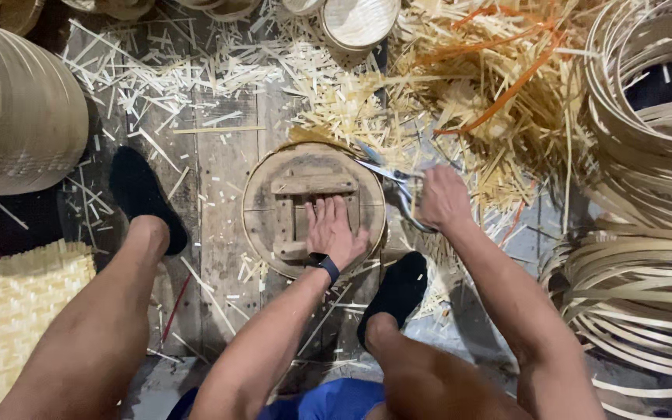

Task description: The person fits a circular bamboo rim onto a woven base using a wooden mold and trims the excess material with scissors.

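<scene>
Two hands work at centre frame: the left hand (334,230) lies flat, fingers together, pressing down on the round wooden form (313,208) on the plank floor (223,179). To its right, the right hand (442,199) is closed around the shears (398,189), blades at the form's upper right rim. The form looks stiff and heavy, best gripped by its edge.

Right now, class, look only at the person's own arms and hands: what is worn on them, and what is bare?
Both arms are bare, with no sleeves and no gloves on either of the hands. The left hand has a dark band, like a watch or tracker, around its wrist. The right hand and its wrist carry nothing that shows. No rings can be made out.
</scene>
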